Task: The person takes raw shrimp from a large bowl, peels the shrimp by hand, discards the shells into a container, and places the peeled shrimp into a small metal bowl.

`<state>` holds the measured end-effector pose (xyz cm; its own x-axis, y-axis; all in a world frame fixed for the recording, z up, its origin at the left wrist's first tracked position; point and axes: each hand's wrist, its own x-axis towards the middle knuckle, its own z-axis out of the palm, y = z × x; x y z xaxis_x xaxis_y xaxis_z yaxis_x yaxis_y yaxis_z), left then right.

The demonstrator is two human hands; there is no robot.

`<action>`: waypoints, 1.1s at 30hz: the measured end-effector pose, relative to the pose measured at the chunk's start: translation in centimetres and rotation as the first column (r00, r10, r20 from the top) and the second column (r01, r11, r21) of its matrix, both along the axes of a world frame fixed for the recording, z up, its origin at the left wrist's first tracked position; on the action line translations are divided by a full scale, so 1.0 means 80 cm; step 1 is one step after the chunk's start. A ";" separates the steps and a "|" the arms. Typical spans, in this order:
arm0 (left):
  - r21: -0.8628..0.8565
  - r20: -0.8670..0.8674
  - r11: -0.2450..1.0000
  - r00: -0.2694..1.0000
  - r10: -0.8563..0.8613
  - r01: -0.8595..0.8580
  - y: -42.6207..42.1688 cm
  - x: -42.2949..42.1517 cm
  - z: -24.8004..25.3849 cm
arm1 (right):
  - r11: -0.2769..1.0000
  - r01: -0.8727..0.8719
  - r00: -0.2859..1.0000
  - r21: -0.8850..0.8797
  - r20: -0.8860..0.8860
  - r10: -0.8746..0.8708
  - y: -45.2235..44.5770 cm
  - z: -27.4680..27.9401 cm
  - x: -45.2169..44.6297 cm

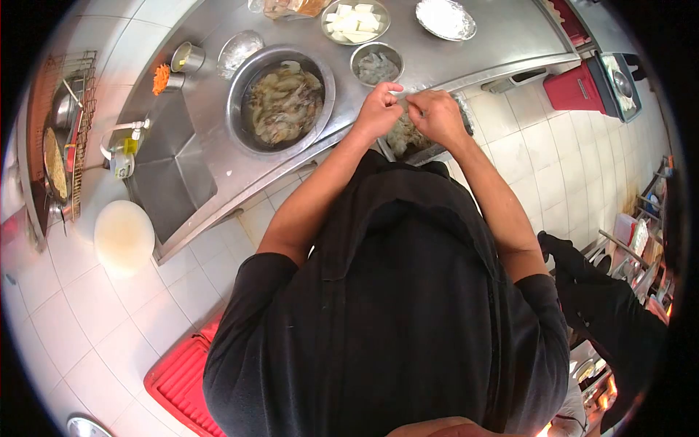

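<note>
My left hand point(378, 114) and my right hand point(439, 116) meet close together just beyond the counter's front edge. Both have curled, pinching fingers; anything between the fingertips is too small to make out. Below them is a metal container point(467, 116) with greyish-brown shrimp scraps point(403, 138) in it, partly covered by my hands. Left of my left hand stands a large steel bowl point(330, 91) of whole, unpeeled shrimp point(285, 105). Just beyond my hands, a small steel bowl point(354, 68) holds pale, peeled shrimp point(378, 68).
On the steel counter point(495, 44) are a bowl of pale cut sticks point(357, 22), a white-filled foil dish point(445, 18) and a cup of orange shreds point(162, 79). A sink point(171, 175) lies left. A red bin point(571, 89) stands right; another person point(611, 298) is behind me at right.
</note>
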<state>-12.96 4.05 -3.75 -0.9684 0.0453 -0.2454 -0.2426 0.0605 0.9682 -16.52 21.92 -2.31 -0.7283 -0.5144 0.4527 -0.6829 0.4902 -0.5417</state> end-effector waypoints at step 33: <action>-0.091 -0.227 0.977 0.960 0.167 -0.191 -0.052 -0.054 0.009 | 0.962 0.267 0.915 -0.061 0.329 -0.233 0.030 -0.034 -0.016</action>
<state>-17.30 -0.10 -3.01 -0.9886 -0.1492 -0.0223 -0.0442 0.1453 0.9884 -17.80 24.32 -5.00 -0.9406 -0.2598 0.2188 -0.3306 0.5527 -0.7650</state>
